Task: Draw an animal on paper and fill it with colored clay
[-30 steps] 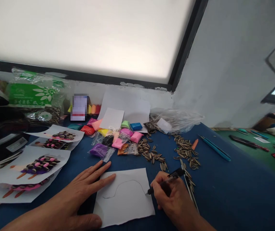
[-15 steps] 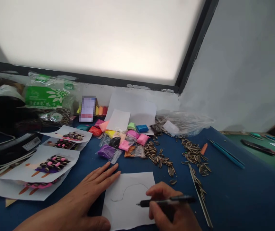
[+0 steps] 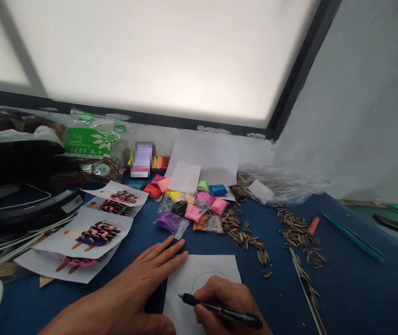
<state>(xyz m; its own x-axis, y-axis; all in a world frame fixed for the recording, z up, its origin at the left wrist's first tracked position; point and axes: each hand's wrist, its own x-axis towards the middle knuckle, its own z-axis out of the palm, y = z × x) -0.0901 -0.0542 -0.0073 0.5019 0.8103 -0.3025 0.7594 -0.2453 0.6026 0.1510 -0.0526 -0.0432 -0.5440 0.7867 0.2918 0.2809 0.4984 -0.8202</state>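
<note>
Grasping a black pen (image 3: 225,314) at the lower middle of the frame, your right hand (image 3: 232,300) has its grip clenched around the barrel, with the tip pointing left. Under it lies your white paper (image 3: 216,264), flat on the blue counter (image 3: 359,302) at the bottom centre; the tip is over its left part, though you cannot tell whether it touches. A thin curved line (image 3: 206,273) shows on the sheet above your knuckles, the rest of it hidden by your hand.

Your left hand (image 3: 129,291), lower left of centre, has a released grip: it is laid out along the paper's left edge, forefinger at the top left corner and thumb lower down.

To your left, at the left of the frame, printed sheets (image 3: 50,239) overlap. Colourful packets (image 3: 195,214) cluster in the middle, just beside a scatter of striped seeds (image 3: 232,223). Right of centre you have a second seed pile (image 3: 295,228), a slim metal tool (image 3: 305,291) and a blue tool (image 3: 354,237). A green-labelled bag (image 3: 89,142) stands at the upper left.
</note>
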